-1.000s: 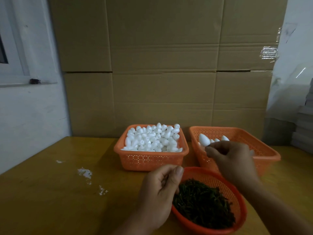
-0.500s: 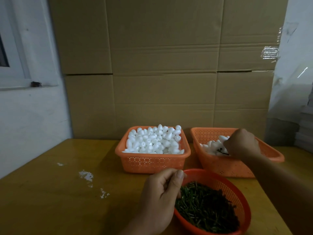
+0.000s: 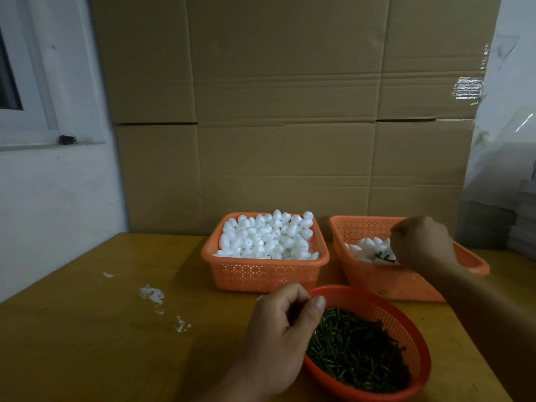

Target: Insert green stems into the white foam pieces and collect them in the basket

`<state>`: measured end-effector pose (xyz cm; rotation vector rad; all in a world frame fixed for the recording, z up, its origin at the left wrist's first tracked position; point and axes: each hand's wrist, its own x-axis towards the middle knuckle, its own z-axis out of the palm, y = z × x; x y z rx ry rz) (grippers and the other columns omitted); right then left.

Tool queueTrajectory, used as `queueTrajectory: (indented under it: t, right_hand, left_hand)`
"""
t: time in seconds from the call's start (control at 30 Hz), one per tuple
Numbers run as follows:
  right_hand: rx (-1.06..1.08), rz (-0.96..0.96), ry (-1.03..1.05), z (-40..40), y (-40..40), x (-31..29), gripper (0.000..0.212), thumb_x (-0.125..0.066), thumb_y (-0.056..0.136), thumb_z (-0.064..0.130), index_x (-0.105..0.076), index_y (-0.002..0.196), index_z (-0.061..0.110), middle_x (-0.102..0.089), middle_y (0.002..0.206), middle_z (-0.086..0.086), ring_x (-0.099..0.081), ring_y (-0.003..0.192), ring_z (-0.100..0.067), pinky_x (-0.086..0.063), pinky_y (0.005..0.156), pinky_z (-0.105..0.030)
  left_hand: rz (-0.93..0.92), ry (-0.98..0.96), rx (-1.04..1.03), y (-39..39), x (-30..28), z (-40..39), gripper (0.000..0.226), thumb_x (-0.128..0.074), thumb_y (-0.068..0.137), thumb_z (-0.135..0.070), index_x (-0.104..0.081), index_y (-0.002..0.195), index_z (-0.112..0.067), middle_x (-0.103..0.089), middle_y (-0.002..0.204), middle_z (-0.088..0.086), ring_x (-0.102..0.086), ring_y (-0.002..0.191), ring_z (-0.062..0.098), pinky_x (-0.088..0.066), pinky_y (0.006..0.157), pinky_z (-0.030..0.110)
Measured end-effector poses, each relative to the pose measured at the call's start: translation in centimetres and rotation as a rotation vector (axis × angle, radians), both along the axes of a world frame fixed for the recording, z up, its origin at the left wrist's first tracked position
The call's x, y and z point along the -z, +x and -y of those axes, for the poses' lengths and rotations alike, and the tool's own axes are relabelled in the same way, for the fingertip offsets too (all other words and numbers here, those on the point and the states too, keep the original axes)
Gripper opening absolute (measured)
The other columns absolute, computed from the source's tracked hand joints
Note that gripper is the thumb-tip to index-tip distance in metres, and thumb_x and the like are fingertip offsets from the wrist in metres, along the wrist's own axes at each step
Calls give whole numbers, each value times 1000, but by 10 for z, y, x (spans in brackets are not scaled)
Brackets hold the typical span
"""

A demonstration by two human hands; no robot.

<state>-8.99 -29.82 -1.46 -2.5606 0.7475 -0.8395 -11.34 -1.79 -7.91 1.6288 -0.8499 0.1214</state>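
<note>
The wooden table [image 3: 87, 329] lay bare across its whole left half, with only a few white crumbs [image 3: 152, 294] scattered there. A wall of cardboard boxes [image 3: 290, 111] stood along its far edge. Just in front of it sat two square orange baskets side by side with a narrow gap between them. The left basket [image 3: 261, 274] was heaped to the rim with plain white foam pieces [image 3: 266, 236]. The right basket [image 3: 385, 281] was tilted, its near wall dropping toward the viewer, and held a small pile of finished foam pieces [image 3: 368, 249] with a dark stem showing among them. Its right rim reached almost to the right edge of the table. A round red strainer [image 3: 406, 323] sat nearest, close to the table's near edge, filled with green stems [image 3: 351, 352].

The right hand [image 3: 420, 245] reached out over the right basket, forearm stretched across its near right corner, knuckles up and fingers curled down onto the pile. Whether it pinched a piece could not be told — the fingertips were hidden behind the hand. The left hand [image 3: 281, 329] hovered at the left rim of the strainer, back toward the camera, fingers curled and thumb pressed toward the fingertips in a loose pinch. Anything held between them could not be made out.
</note>
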Motion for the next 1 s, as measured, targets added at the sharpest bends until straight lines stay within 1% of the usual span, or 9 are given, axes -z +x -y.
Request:
queueTrajectory:
  t: [0.1,0.13,0.2,0.3,0.4,0.53,0.67,0.73,1.0]
  right_hand:
    - [-57,39,-50,-18,-15,-3,25,-54,95,13,-77,87,18,-75,91,-4,-63,95,-31,-47,89,-39]
    - [-73,70,-23,-25,-21,-3,23,-55,95,16,-77,100,16,-75,102,-7,-62,104,-36,-49,93,-42]
    - [-131,145,3,-39,-33,-2,24,-59,94,17,-76,110,16,-75,112,-8,-67,99,-35,-56,80,-41]
    - [-234,257,19,-64,-54,1,22,-64,91,18,-77,109,17,-76,109,0,-66,73,-11,-45,61,-19]
    - [-364,293,138,-84,-70,12,21,-69,90,21,-77,109,23,-72,98,18,-57,79,14,-38,69,-9]
    - [-450,169,136,-95,-80,27,24,-69,90,27,-73,114,30,-68,98,26,-58,87,19,-40,72,-6]
    - [-469,7,57,-97,-83,34,28,-65,90,38,-69,117,38,-66,108,22,-58,109,0,-49,98,-34]
    - [-478,-8,37,-102,-85,35,27,-66,90,38,-69,117,38,-60,98,32,-56,110,-5,-47,101,-42]
    - [-479,112,1,-112,-88,39,25,-74,86,27,-75,110,32,-50,80,35,-59,99,-9,-48,95,-45]
  left_hand:
    - [4,11,-11,-1,0,-1,34,-58,91,-52,-56,72,-23,-52,58,-8,-47,57,4,-41,54,24]
    - [4,14,-18,-1,0,-1,32,-59,94,-47,-56,72,-23,-53,59,-8,-48,57,4,-41,54,24]
    - [-2,19,-37,0,0,-2,30,-60,98,-36,-57,73,-20,-54,60,-7,-49,58,5,-42,56,23]
    - [7,42,-71,-1,-3,-3,26,-56,99,-33,-60,76,-21,-59,63,-7,-53,60,4,-45,58,22]
    - [3,44,-104,0,-4,-4,23,-51,102,-28,-60,82,-24,-60,66,-9,-52,58,2,-43,55,21]
    - [-5,66,-150,5,-4,-5,23,-45,105,-23,-59,87,-27,-61,71,-9,-52,59,2,-43,56,24]
    - [-18,91,-271,28,-16,-8,26,-44,103,-10,-59,93,-28,-63,80,-6,-57,63,3,-55,65,32]
    - [13,155,-343,52,-33,-11,22,-51,99,-9,-60,93,-28,-63,83,-8,-59,62,2,-54,62,23]
    - [193,749,-610,168,-81,-15,4,-66,89,-15,-68,86,-13,-69,89,5,-64,79,22,-51,70,36]
